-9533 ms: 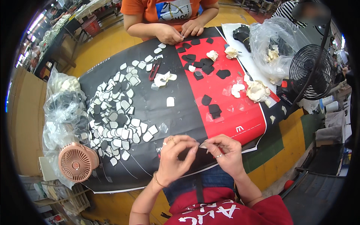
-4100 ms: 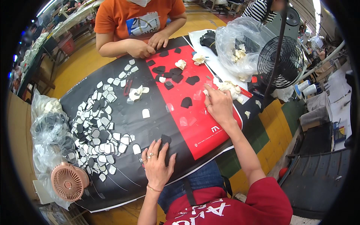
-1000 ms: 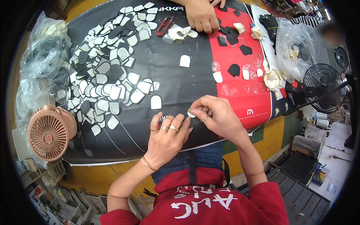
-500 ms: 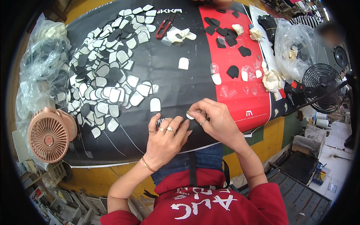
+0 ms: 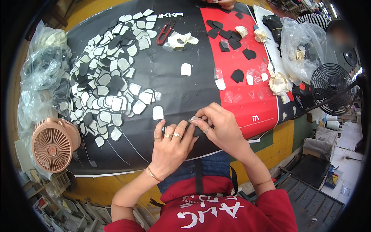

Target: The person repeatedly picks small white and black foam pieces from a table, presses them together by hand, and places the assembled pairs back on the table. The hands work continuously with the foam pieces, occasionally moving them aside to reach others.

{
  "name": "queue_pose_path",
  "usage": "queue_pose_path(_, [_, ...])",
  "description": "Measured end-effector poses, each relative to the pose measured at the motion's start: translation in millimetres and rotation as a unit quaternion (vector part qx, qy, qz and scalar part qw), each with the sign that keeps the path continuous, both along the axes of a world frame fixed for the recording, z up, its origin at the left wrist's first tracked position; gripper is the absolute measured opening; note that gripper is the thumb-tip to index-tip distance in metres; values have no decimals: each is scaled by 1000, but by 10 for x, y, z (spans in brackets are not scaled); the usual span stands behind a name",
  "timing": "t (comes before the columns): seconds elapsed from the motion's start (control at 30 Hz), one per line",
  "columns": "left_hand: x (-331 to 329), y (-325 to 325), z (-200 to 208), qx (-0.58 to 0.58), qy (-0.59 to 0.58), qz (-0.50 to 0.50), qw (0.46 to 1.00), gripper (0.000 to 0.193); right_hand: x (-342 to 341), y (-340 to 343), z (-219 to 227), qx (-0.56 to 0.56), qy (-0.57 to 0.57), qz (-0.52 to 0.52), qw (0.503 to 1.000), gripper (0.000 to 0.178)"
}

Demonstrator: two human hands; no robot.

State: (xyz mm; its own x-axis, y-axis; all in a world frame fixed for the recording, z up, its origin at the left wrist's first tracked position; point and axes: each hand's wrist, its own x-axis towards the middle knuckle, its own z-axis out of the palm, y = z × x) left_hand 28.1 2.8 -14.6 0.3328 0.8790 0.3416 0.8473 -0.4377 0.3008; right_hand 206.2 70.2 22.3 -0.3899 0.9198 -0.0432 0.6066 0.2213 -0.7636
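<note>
My left hand [image 5: 170, 145], with rings and a bracelet, is bent over the near edge of the dark mat [image 5: 176, 91]. Its index finger and thumb come together around something too dark to make out. Close beside it, my right hand [image 5: 220, 125] pinches a small clear film piece [image 5: 194, 118] between thumb and index finger, touching or nearly touching the left fingertips. A pale arch-shaped patch [image 5: 158, 112] lies just beyond my left fingers, and a second pale patch [image 5: 186, 69] farther off. To the left spreads a large pile of grey, white and black patches [image 5: 112, 102].
Red thread snips [image 5: 165, 34] and a cream fabric flower [image 5: 179, 40] lie at the far side. Black patches [image 5: 237, 75] and clear scraps rest on the red section [image 5: 247, 112]. A pink fan [image 5: 52, 149] stands left, a black fan [image 5: 331, 89] right. Another person's hand [image 5: 226, 4] shows at the far edge.
The white piece at my right fingertips now appears as clear film, lifted slightly left and up. My view has shifted a little. Another person's hand shows more at the far edge.
</note>
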Motion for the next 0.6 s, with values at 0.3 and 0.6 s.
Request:
queue_pose_path(0.3, [5,-1,32,-12,22,-9,1000,37,-19,-11,-59,26,-21,-36,999,19])
queue_pose_path(0.6, [9,0,56,-21,29,-13,999,36,-28,-16,-114,30,22,-90,995,24])
